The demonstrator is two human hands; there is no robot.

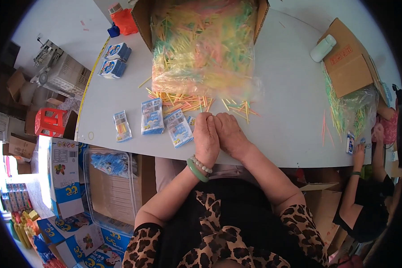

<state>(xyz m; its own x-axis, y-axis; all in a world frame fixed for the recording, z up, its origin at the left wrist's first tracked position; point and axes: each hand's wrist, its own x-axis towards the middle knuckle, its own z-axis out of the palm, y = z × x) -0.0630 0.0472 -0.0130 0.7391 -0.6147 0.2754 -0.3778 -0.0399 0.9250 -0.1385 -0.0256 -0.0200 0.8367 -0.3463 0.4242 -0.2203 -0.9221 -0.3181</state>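
Observation:
My left hand [206, 137] and my right hand [231, 135] are pressed side by side at the near part of the table. Both have curled fingers, and whatever they hold is hidden. Just beyond them lie loose thin sticks [187, 102] in yellow, pink and orange. More sticks [245, 109] are scattered past my right hand. Against my left hand's outer side rests a blue-and-white packet [179, 129]. Further left come a stack of similar packets [152, 117] and a clear-fronted packet [122, 126] with sticks showing inside.
A cardboard box with a plastic bag of coloured sticks [205, 49] stands ahead. Bundled packets [112, 68] lie at the far left. On the right are a tipped carton [348, 62], a white bottle [323, 48] and a co-worker's hand [359, 155]. A plastic bin [111, 183] stands below the table's left.

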